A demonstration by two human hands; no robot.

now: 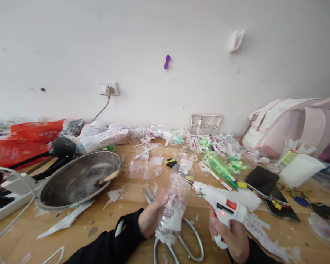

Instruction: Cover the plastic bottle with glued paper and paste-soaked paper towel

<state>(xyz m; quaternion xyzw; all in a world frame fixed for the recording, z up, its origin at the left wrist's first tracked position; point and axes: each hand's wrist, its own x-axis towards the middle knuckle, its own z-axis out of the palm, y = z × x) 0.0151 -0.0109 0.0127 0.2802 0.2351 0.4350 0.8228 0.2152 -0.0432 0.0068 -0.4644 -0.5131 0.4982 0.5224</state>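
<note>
My left hand (pixel 153 215) is closed around a clear plastic bottle (pixel 172 205), which has white paper on its lower part. In my right hand (pixel 231 234) is a white glue gun (pixel 222 205) with a lit red light. The gun's metal tip reaches the upper side of the bottle; whether it touches cannot be made out. Scissors (pixel 194 238) lie on the table beneath the bottle, their handles toward me and their blades showing to the left of it.
At the left are a metal basin (pixel 79 179) holding a stick, a power strip (pixel 9 209) and red bags (pixel 35 132). Plastic and paper scraps line the back. Phones (pixel 262 180) and a pink bag (pixel 286 126) are at the right. A yellow-black tool (pixel 171 162) lies behind the bottle.
</note>
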